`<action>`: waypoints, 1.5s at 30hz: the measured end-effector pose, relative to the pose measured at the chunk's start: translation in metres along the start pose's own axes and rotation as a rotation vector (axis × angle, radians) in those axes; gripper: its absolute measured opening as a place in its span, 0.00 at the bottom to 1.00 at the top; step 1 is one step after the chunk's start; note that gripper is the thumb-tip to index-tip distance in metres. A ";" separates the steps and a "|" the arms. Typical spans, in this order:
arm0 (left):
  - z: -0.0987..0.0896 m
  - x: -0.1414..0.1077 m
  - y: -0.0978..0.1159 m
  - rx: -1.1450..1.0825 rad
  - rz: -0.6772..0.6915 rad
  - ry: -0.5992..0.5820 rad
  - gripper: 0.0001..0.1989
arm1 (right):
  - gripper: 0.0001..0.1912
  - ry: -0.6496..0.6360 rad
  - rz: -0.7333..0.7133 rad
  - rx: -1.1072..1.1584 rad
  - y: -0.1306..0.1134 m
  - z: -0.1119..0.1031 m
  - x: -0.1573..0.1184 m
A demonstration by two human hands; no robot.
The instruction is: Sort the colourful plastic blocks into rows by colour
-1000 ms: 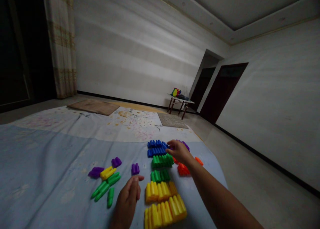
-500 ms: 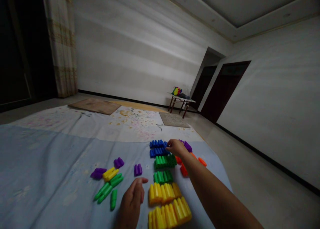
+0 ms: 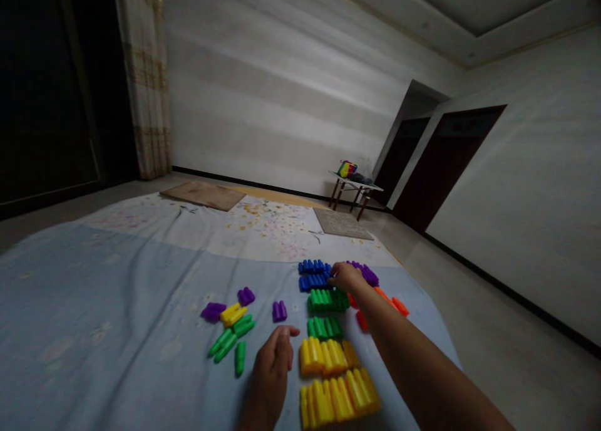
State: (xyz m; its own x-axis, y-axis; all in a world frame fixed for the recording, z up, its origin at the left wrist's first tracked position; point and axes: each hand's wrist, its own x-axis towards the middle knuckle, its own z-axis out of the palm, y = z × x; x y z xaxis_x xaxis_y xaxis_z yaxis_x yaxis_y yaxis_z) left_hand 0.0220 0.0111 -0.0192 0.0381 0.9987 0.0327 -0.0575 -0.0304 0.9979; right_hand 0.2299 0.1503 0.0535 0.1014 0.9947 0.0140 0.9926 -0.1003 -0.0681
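My right hand (image 3: 346, 277) reaches over the far rows, its fingers pinched at the right end of the blue bullet-shaped plastic blocks (image 3: 313, 283). Its fingertips partly cover the block there. Below lie rows of green blocks (image 3: 325, 327) and yellow blocks (image 3: 339, 396). My left hand (image 3: 276, 362) rests on its side left of the yellow rows, holding nothing, with thumb and forefinger stretched out. Just beyond it stands a purple pair of blocks (image 3: 279, 311). Purple blocks (image 3: 369, 273) and orange blocks (image 3: 400, 306) lie right of my right hand, partly hidden by the forearm.
Loose green blocks (image 3: 227, 344), a yellow block (image 3: 233, 314) and purple blocks (image 3: 213, 312) lie to the left on the flowered cloth (image 3: 141, 306). Two flat boards, one brown (image 3: 203, 195) and one grey (image 3: 342, 223), lie at the far edge. A small table (image 3: 355, 181) stands beyond.
The view has swung slightly left, so everything sits further right in the picture. Both hands keep nearly the same places beside the blocks.
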 end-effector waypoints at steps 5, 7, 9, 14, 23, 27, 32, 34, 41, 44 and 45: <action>0.001 -0.001 -0.001 0.002 0.005 -0.016 0.22 | 0.15 0.077 -0.087 0.033 -0.016 -0.014 -0.011; 0.002 0.000 -0.002 0.004 0.013 -0.029 0.22 | 0.14 0.103 -0.155 0.055 -0.028 -0.019 -0.021; 0.002 0.001 -0.003 0.004 0.024 -0.037 0.22 | 0.13 0.102 -0.248 0.087 -0.041 -0.020 -0.031; 0.004 0.001 -0.002 -0.032 0.028 -0.031 0.21 | 0.14 -0.032 -0.537 0.185 -0.073 -0.002 -0.054; 0.003 0.001 0.005 -0.067 0.005 0.072 0.23 | 0.23 -0.151 -0.677 0.055 -0.101 0.017 -0.064; 0.003 0.002 0.006 -0.090 0.006 0.091 0.24 | 0.23 -0.153 -0.691 -0.004 -0.105 0.024 -0.062; 0.003 0.000 0.008 -0.079 0.028 0.090 0.23 | 0.21 -0.190 -0.672 -0.038 -0.108 0.030 -0.059; 0.003 -0.001 0.008 -0.066 0.033 0.097 0.23 | 0.19 -0.195 -0.666 -0.033 -0.108 0.028 -0.059; 0.003 -0.002 0.014 -0.005 0.060 0.099 0.22 | 0.30 -0.065 -0.639 0.177 -0.092 0.002 -0.068; 0.003 -0.001 0.017 -0.008 0.056 0.079 0.22 | 0.28 0.002 -0.629 0.271 -0.075 -0.011 -0.075; 0.003 0.000 0.017 -0.019 0.047 0.064 0.23 | 0.27 0.020 -0.627 0.296 -0.068 -0.014 -0.077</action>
State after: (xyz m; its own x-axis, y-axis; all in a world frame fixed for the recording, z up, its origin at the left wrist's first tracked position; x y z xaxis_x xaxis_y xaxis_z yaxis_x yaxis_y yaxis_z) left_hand 0.0241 0.0105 -0.0020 -0.0293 0.9967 0.0751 -0.0768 -0.0772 0.9941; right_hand 0.1554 0.0802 0.0715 -0.4813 0.8623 0.1575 0.8047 0.5059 -0.3106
